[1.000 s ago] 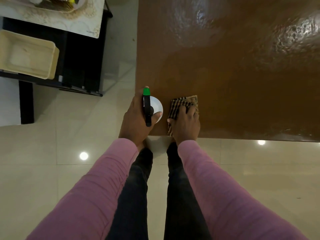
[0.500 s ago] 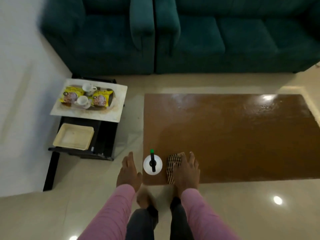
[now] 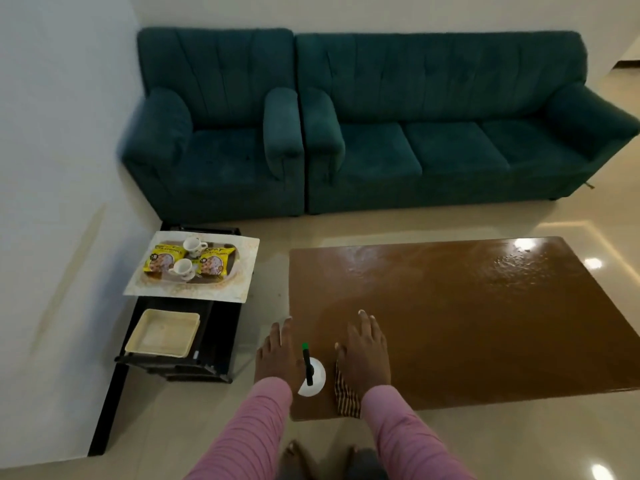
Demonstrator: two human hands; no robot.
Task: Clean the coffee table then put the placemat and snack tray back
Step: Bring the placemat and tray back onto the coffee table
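Over the near-left corner of the desk (image 3: 467,323) both hands are flat and hold nothing. The left hand (image 3: 277,358) is just left of the spray bottle (image 3: 310,374), out past the desk's left edge, its fingers (image 3: 277,332) straight and slightly apart. The right hand (image 3: 365,353) is just right of the bottle, with its fingers straight and spread above the wood. A striped cloth (image 3: 346,398) shows beneath its wrist and reaches the near edge; whether the wrist rests on it cannot be told.

The placemat (image 3: 239,289) lies on a black side stand (image 3: 221,327), to the left of and beyond the hands, across a narrow strip of floor (image 3: 270,271). The snack tray (image 3: 207,278) sits on it with two cups and two yellow packets.

The left hand is the nearer, and the mat's right edge faces it. The mat's sides run roughly square with the desk's, so it probably needs little turning. Bottle and cloth crowd only this corner, so the room to set things down is to the right and farther back. The far right of the top shines as if damp. Lifting mat and tray together could tip the cups.
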